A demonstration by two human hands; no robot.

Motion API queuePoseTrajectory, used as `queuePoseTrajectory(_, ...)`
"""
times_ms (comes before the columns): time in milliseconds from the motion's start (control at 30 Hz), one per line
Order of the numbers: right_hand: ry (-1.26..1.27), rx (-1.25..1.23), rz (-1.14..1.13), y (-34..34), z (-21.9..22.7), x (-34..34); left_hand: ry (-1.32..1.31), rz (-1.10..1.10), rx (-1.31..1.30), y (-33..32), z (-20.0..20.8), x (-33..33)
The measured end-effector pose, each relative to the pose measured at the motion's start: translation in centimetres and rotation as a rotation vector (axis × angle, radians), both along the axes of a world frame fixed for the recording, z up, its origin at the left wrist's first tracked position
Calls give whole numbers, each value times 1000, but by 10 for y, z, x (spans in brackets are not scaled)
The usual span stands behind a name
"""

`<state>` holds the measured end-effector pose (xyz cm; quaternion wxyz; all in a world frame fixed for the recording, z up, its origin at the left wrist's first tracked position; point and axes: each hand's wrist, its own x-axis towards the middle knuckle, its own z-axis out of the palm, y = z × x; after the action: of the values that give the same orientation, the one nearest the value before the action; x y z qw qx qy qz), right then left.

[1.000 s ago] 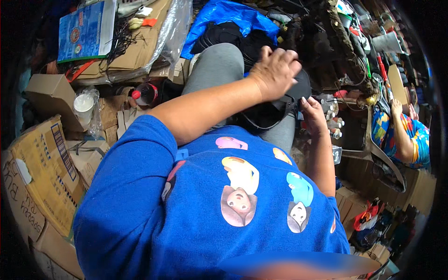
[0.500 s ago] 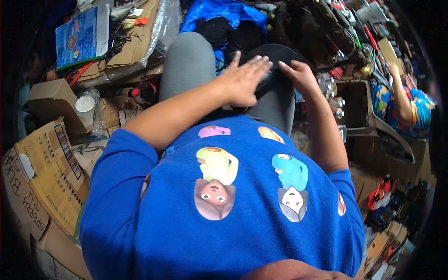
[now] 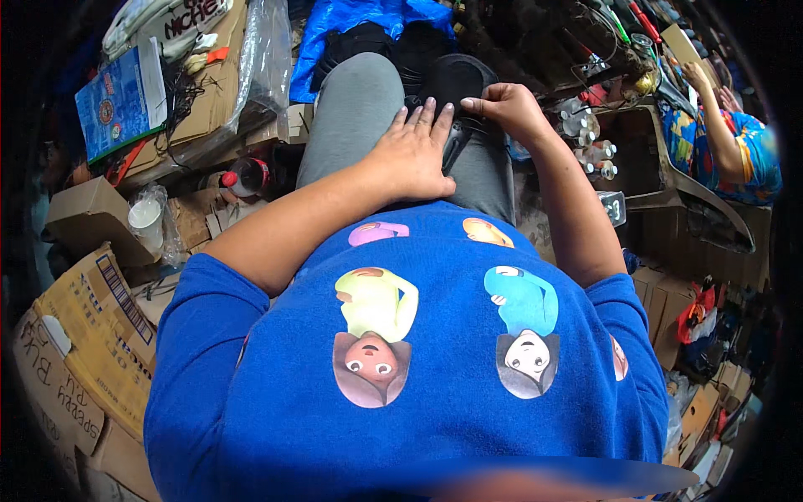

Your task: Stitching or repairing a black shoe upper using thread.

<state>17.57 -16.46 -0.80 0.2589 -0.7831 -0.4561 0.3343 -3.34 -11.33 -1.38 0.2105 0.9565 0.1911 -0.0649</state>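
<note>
A black shoe-shaped piece (image 3: 453,77) with a rounded far end lies over my right thigh. My left hand (image 3: 410,159) rests palm down against its near left side, fingers stretched and slightly apart, also touching the grey trousers (image 3: 347,117). At the right edge of the piece, my right hand (image 3: 510,110) is closed in a pinch, thumb toward the left. Whatever lies under my left palm is hidden. More black items (image 3: 364,40) sit beyond my knees on a blue plastic sheet (image 3: 311,38).
To the left are flattened cardboard with a blue booklet (image 3: 121,100), a dark bottle with a red cap (image 3: 244,177), a white cup (image 3: 145,215) and cardboard boxes (image 3: 92,335). At right are clear bottles (image 3: 585,138), a dark bin (image 3: 627,142) and another person's arm (image 3: 723,134).
My left hand has moved slightly left and down and now lies still. The right hand has shifted left and nearer, its fingers closing into a pinch. The black piece now lies flatter.
</note>
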Motion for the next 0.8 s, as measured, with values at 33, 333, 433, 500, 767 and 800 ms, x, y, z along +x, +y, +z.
queuePoseTrajectory(33,-108,-27,32,2,2,2,-8,7,3,0,2,2)
queuePoseTrajectory(333,-10,57,58,7,-3,5,-86,71,-159,11,-11,2)
queuePoseTrajectory(433,-120,41,82,8,0,-3,-133,63,-80,14,-19,-5)
queuePoseTrajectory(500,-195,39,109,3,5,-6,-158,7,-179,8,-22,-8)
queuePoseTrajectory(767,-14,6,91,15,-9,2,-14,41,-148,-1,1,-4)
queuePoseTrajectory(800,-14,21,93,19,-11,2,68,10,-28,-1,6,-4)
